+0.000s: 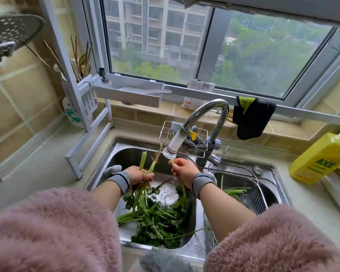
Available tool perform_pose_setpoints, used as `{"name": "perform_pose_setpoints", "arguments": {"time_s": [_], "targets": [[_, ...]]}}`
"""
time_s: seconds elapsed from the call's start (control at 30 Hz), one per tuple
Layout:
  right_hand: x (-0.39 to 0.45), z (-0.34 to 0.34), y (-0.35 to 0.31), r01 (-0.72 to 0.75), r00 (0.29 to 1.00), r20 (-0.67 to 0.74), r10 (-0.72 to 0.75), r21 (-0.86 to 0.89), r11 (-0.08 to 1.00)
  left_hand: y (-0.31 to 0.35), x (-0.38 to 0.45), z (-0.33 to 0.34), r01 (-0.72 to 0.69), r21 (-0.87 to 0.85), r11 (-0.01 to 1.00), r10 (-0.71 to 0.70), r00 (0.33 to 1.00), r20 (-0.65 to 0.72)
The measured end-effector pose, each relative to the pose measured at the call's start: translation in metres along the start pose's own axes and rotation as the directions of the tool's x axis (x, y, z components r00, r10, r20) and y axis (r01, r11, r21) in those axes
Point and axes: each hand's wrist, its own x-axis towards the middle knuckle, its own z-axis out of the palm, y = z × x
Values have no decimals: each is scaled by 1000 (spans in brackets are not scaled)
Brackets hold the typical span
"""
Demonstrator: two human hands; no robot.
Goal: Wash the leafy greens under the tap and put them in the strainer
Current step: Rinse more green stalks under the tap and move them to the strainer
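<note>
Our right hand (183, 171) is curled round a single pale-green stalk (172, 162), pinching its cut end just under the white plastic nozzle (172, 147) of the curved chrome tap (208, 112), with the leafy end trailing down towards the basin. Our left hand (138, 175) grips a small bunch of green stems with stringy roots (148, 167), their root ends pointing up and away from us, waiting beside the stream rather than in it.

We judge the step in hand to be rinsing one stalk at a time. To do it well, we should turn the stalk between our fingers so water runs along its whole length, then draw the leaves up through the stream, since grit tends to lodge near the base and in the leaf folds. The left bunch should stay clear so the flow is not split.

Below, most of the dark leafy greens (161, 218) lie heaped in the left basin of the stainless steel sink (110, 154). The steel mesh strainer (249, 195) sits in the right basin and holds only a few washed stems (235, 191), so we judge the task far from finished. Carrying the rinsed stalk there means a short move to the right, letting it drip first.
</note>
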Motion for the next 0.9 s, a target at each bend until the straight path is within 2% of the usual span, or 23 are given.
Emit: {"name": "perform_pose_setpoints", "arguments": {"time_s": [0.13, 0.23, 0.4, 0.47, 0.57, 0.8, 0.9], "targets": [[6, 5, -8, 5, 997, -70, -10, -70, 998, 1, -1, 1, -5, -28, 1000, 5, 1000, -3], [10, 7, -9, 13, 998, -54, -15, -33, 999, 0, -2, -1, 0, -2, 1000, 0, 1000, -1], [10, 8, -8, -31, 1000, 12, 29, 251, 967, -1, -2, -3, -5, 20, 1000, 5, 1000, -19], [7, 8, -9, -42, 999, 16, 39, 310, 950, -1, -3, -2, -8, 7, 1000, 8, 1000, -22], [6, 5, -10, -50, 998, -11, 55, 293, 955, 1, -3, 1, -10, 10, 1000, 10, 1000, -22], [5, 6, -15, -20, 999, 34, 7, 413, 911, 6, -3, 5, -14, -20, 1000, 13, 1000, -23], [5, 5, -14, 2, 1000, 1, -2, 307, 952, 8, -3, 6, -28, -79, 996, 26, 999, -26]]}}
